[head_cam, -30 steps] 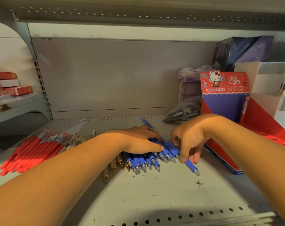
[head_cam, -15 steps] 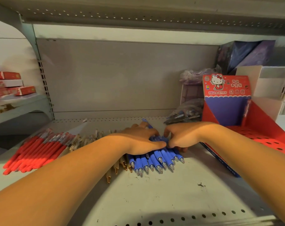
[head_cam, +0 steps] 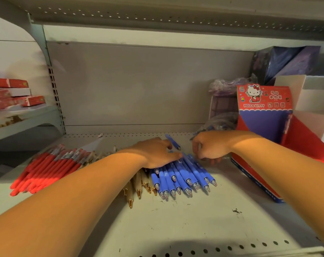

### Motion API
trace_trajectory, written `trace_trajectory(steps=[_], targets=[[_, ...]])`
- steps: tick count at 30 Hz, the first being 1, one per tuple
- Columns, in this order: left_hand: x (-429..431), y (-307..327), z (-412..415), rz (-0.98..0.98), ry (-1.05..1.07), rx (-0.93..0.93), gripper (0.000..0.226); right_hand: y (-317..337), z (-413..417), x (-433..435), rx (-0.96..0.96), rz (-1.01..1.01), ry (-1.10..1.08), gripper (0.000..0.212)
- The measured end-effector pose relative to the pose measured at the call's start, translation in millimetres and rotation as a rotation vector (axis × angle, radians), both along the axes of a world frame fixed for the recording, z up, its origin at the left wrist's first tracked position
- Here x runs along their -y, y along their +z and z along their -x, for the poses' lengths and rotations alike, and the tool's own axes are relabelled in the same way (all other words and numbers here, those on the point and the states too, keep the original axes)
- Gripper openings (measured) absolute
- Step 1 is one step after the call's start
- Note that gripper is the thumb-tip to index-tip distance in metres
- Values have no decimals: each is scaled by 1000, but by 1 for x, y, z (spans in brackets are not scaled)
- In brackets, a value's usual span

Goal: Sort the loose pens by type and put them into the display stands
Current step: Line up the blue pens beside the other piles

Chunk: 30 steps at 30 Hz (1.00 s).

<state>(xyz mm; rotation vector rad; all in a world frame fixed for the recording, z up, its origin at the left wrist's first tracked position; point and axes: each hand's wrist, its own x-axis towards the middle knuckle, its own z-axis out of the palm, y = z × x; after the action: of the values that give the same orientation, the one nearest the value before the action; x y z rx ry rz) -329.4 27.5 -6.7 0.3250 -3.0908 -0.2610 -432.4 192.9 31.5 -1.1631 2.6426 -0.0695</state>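
Observation:
Several blue pens (head_cam: pixel 181 175) lie side by side on the shelf (head_cam: pixel 185 223), tips toward me. My left hand (head_cam: pixel 153 153) rests flat on their far ends. My right hand (head_cam: pixel 210 147) sits at the bundle's right side, its fingertips bent down against the outer pens. One blue pen (head_cam: pixel 173 141) pokes out behind my left hand. Beige pens with gold tips (head_cam: pixel 137 184) lie left of the blue ones, half under my left forearm. A heap of red pens (head_cam: pixel 46 169) is further left. The red Hello Kitty display stand (head_cam: pixel 265 115) stands at the right.
A clear bag of pens (head_cam: pixel 218 123) and a purple bag (head_cam: pixel 226 88) lie behind my right hand. White boxes (head_cam: pixel 313 93) and a dark purple box (head_cam: pixel 287 62) fill the back right. Red boxes (head_cam: pixel 9 93) sit on the neighbouring left shelf.
My right hand pushed a stray blue pen into the bundle, then shifted back to its far right side. The blue pens now lie closer together. My left hand stayed on them.

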Motion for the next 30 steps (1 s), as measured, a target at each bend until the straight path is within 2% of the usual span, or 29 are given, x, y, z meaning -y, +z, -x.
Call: trace_trajectory(steps=[4, 9, 12, 15, 18, 20, 23, 26, 30], targets=[[12, 4, 0, -12, 4, -79, 69, 7, 12, 21, -70, 38, 28, 23], [20, 5, 0, 22, -3, -73, 59, -2, 18, 62, -94, 27, 131, 46], [26, 3, -1, 32, -1, -112, 56, -18, 20, 81, -82, -94, 140, 37], [29, 3, -1, 56, -6, -91, 56, -24, 20, 85, -176, -5, 104, 14], [29, 6, -3, 39, -5, -84, 54, -21, 18, 82, -240, 73, 61, 20], [27, 7, -4, 32, -3, -92, 49, -17, 15, 78, -197, 134, 12, 19], [22, 10, -5, 32, 15, -87, 42, -5, 2, 66, -26, 238, -37, 20], [19, 14, -5, -5, 27, -100, 40, 5, -20, 40, 76, 339, 36, 12], [16, 10, -4, -114, 49, -147, 44, 1, -46, 2, 185, 326, 138, 11]])
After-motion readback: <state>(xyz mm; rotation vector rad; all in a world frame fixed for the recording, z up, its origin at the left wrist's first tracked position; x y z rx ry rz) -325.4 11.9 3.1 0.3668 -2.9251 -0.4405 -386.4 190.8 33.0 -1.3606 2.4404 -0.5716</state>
